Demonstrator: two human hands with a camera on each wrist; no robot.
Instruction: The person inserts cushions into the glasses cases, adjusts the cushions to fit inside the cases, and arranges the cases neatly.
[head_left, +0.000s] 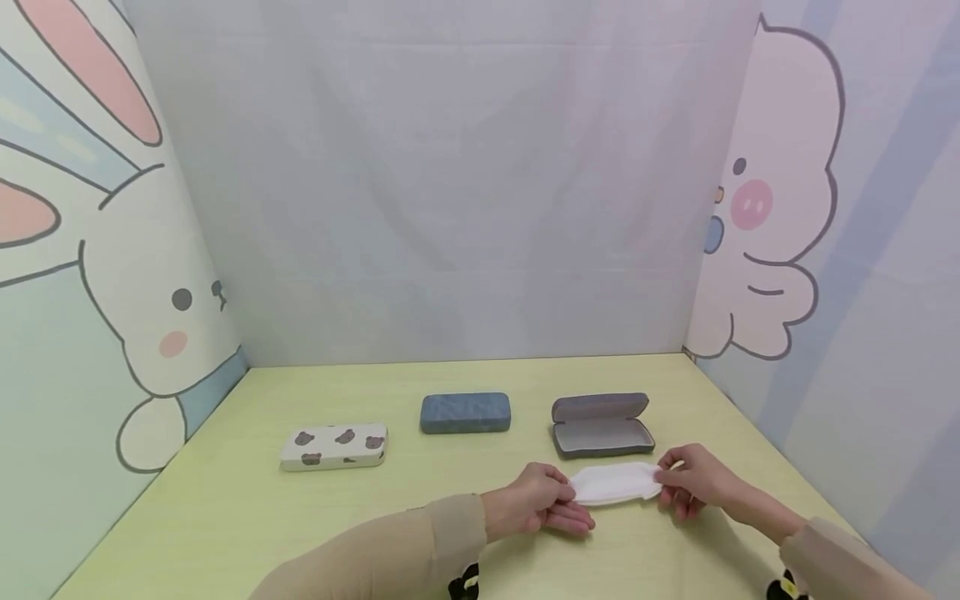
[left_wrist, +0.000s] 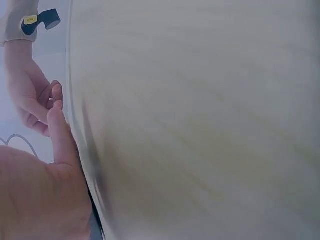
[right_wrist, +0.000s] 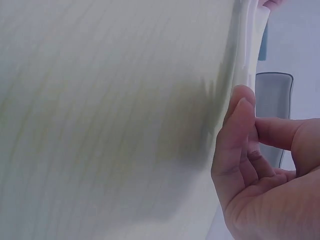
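A folded white cloth [head_left: 613,484], narrow and soft-looking, stretches between the two hands above the table's right side. At its left end the left hand [head_left: 537,502] pinches it, thumb on top and the other fingers extended below. The right hand [head_left: 693,481] grips the opposite end between thumb and fingers; in the right wrist view, this hand [right_wrist: 265,185] holds the cloth's edge [right_wrist: 248,45]. Just behind the cloth lies a dark grey glasses case [head_left: 600,407] with its lid raised and a pale lining. The left wrist view shows mostly tabletop, with the left hand [left_wrist: 42,195] at lower left.
A closed blue case [head_left: 465,413] lies at the back middle of the yellow-green table [head_left: 360,525]. Farther left sits a white case [head_left: 333,447] with bear prints, also closed. Fabric walls [head_left: 465,192] with cartoon animals enclose the back and sides.
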